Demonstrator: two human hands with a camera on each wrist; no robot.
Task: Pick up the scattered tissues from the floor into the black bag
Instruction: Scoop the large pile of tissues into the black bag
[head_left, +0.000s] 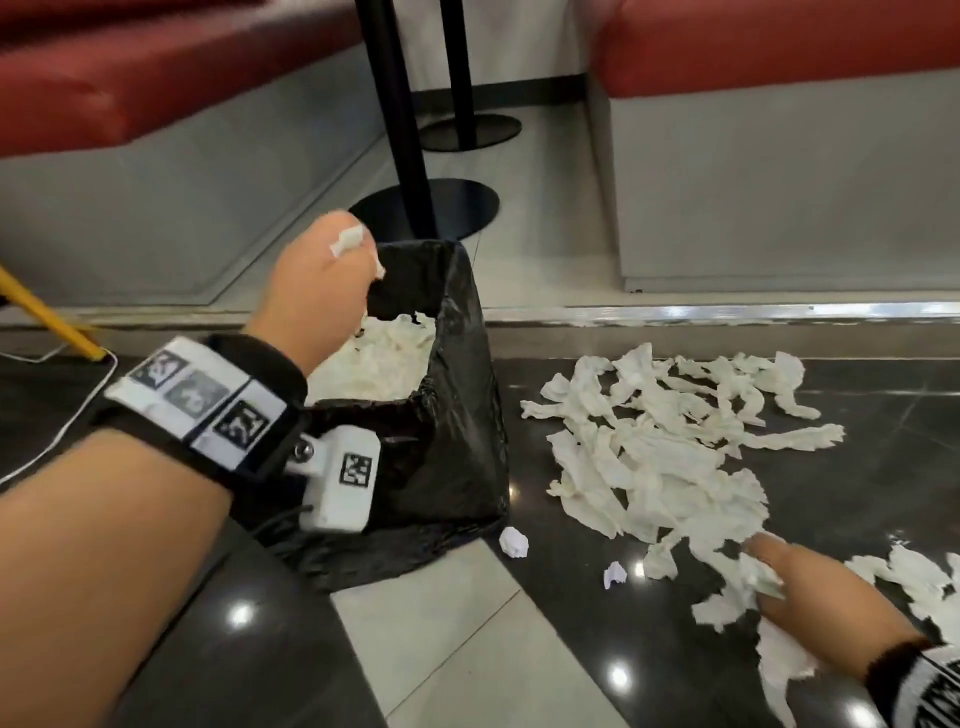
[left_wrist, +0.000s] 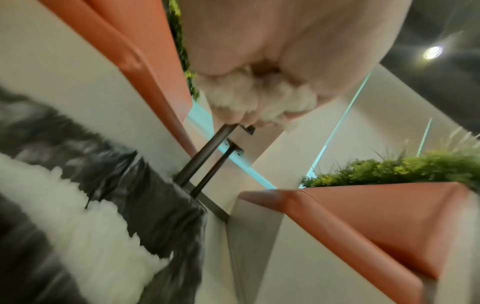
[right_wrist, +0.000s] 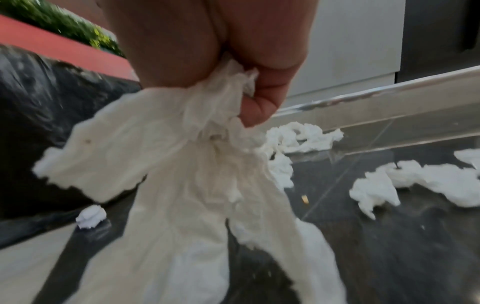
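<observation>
A black bag (head_left: 457, 415) stands open on the floor, white tissues (head_left: 374, 358) heaped inside it. My left hand (head_left: 332, 275) hovers over its mouth, fingers curled round a wad of tissue (left_wrist: 259, 98). To the right, a pile of scattered white tissues (head_left: 670, 447) covers the dark floor. At the pile's near edge my right hand (head_left: 779, 582) grips a bunch of tissues (right_wrist: 202, 160) that trails down to the floor. Two small crumpled balls (head_left: 513, 542) lie just in front of the bag.
Black table posts on round bases (head_left: 431, 202) stand just behind the bag. Red benches on grey plinths (head_left: 779, 197) flank them, beyond a metal floor strip (head_left: 727, 314). A yellow pole (head_left: 47, 317) and white cable lie at far left. More tissues (head_left: 914, 577) lie at the right edge.
</observation>
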